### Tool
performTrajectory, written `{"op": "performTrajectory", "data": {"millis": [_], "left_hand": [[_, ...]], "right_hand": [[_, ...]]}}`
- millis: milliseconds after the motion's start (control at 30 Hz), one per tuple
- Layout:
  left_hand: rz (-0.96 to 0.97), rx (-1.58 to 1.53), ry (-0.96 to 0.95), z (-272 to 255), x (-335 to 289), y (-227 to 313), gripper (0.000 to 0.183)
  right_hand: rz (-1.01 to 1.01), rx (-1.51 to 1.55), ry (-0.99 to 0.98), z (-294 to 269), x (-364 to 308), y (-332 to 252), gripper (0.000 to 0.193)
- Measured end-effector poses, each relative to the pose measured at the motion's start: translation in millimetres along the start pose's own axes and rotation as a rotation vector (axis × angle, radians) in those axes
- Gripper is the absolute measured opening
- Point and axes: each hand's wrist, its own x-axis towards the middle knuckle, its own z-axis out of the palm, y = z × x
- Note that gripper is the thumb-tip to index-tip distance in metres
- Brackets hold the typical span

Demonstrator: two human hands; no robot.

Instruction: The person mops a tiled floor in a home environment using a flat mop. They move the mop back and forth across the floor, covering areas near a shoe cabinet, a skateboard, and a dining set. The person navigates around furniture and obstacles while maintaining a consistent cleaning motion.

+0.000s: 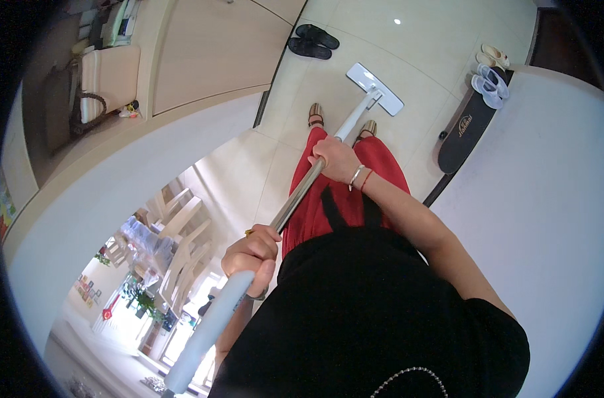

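Observation:
A flat mop slants across the view in my two hands. Its white rectangular head [375,89] lies on the tiled floor just beyond my feet. My left hand [251,257] is closed round the upper pole, just below the pale blue grip [209,335]; a gold ring shows on a finger. Lower down, my right hand [335,159] wraps the metal pole [301,196] in front of my red trousers. A bracelet and a red cord circle that wrist. The mop pad under the head is hidden.
Black slippers [313,42] lie on the floor at the far left. At the right are white clogs [490,86], another pale pair [494,56] and a black skateboard [466,136] beside a white wall [547,166]. A cabinet [212,50] stands left; chairs [182,249] are lower left.

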Motion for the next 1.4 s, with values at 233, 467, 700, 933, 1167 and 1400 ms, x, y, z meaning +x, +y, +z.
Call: {"op": "performTrajectory", "data": {"millis": [233,467,700,933,1167,1400], "left_hand": [[0.159,-0.079,0.021,30,19,-39,0.016],[0.281,-0.085,-0.134,103,88,-124,0.024],[0.264,-0.102,-0.179,81,90,-133,0.026],[0.114,-0.022,-0.141,-43,22,-58,0.027],[-0.062,0.098,-0.095,-129,-39,17,0.024],[0.08,-0.068,-0.036,-116,-46,-4,0.021]], "right_hand": [[0.036,-0.069,-0.032,-38,-7,36,0.011],[0.226,-0.288,0.227,-109,-28,168,0.002],[0.272,-0.253,0.313,-98,-17,157,0.005],[0.109,-0.161,0.268,17,19,33,0.006],[0.035,0.025,0.047,118,44,-58,0.011],[0.067,-0.084,-0.256,90,45,-59,0.009]]}}
